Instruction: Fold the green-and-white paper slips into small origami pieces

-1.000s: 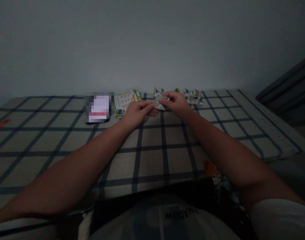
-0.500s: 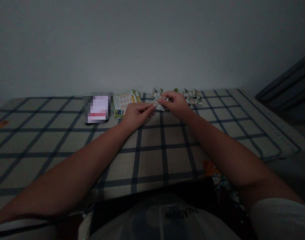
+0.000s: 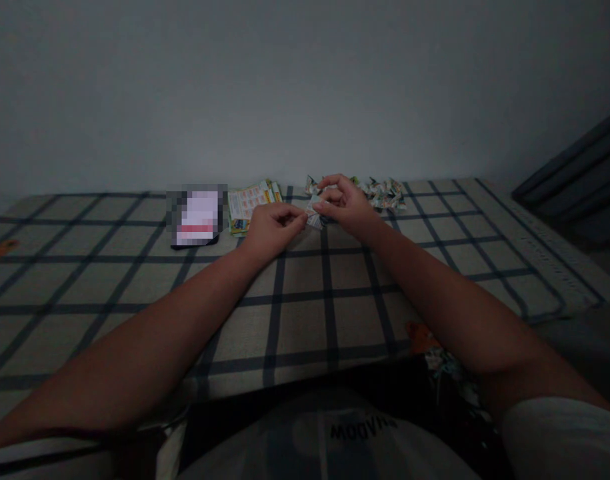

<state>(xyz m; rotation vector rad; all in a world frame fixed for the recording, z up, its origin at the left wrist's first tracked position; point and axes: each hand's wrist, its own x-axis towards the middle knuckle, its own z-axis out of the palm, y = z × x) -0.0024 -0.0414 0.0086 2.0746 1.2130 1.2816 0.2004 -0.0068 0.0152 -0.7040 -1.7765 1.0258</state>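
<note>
Both hands meet over the far middle of a checked cloth (image 3: 305, 313). My left hand (image 3: 272, 227) pinches one edge of a small folded piece of printed paper (image 3: 315, 215). My right hand (image 3: 345, 203) is curled over the paper's other side, fingers closed on it. The paper is mostly hidden between the fingers. Just behind my right hand lies a pile of several small folded paper pieces (image 3: 385, 192).
A stack of printed flyers (image 3: 249, 203) lies left of my hands, and a blurred-out dark object (image 3: 197, 217) beside it. A plain wall rises right behind the surface. A dark piece of furniture (image 3: 575, 180) stands at the right. The room is dim.
My right hand has lifted and turned slightly, its fingers now higher over the paper. My left hand has barely moved.
</note>
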